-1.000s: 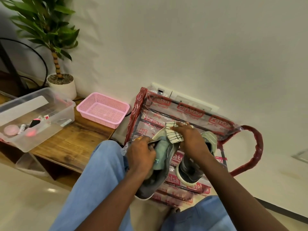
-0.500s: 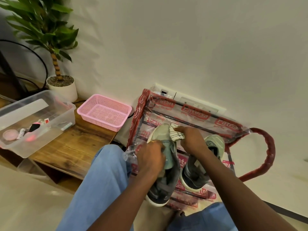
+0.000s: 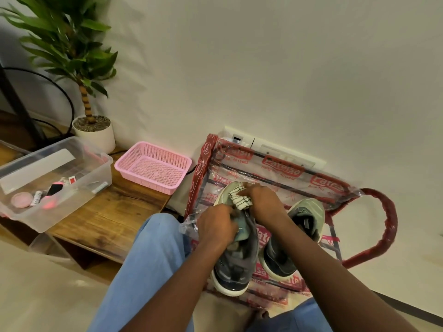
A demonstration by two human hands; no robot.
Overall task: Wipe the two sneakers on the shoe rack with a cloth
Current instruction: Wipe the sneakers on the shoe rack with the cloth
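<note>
Blue denim of my knees fills the bottom of the frame. Just above, at lower centre, my left grip is curled round the upper of the near sneaker, steadying it. My right grip pinches the cloth in a bunch and presses it on that shoe's toe, at frame centre. The second sneaker stands just right of it, unheld. Both are on the shoe rack.

The rack is wrapped in slick printed plastic, so I judge a hard stroke could skid the shoe forward or knock its neighbour off the edge. The bunched cloth may also wipe only a narrow strip and miss the sole rim.

The shoes look like soft grey-green fabric over pale rubber soles, rounded at the toe. The cloth is white, dark-striped and crumpled.

Further off, at left, a wooden table carries a clear plastic box and a pink lattice basket. A white pot with a leafy plant stands at upper left against the plain wall.
</note>
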